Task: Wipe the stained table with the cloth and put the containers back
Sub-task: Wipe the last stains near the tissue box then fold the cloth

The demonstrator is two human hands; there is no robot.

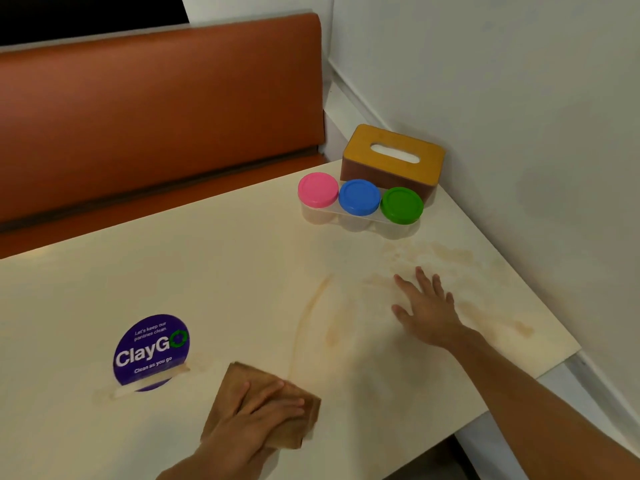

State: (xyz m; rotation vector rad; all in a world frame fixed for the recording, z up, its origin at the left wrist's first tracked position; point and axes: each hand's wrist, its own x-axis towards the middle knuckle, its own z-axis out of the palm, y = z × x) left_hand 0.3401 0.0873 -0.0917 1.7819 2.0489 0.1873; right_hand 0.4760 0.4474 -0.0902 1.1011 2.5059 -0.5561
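A folded brown cloth (242, 379) lies flat on the cream table (207, 265) near its front edge. My left hand (256, 417) presses down on the cloth with fingers spread. My right hand (427, 306) rests open and flat on the stained area to the right, holding nothing. Brownish stains (322, 306) streak the table's middle and right side. Three clear containers stand in a row at the back right, with a pink lid (318, 189), a blue lid (359, 197) and a green lid (401, 205).
A wooden tissue box (393, 157) stands in the back right corner against the white wall (519, 116). A purple round "ClayGo" sign (150, 351) stands in a slot at the front left. An orange bench backrest (156, 109) runs behind the table.
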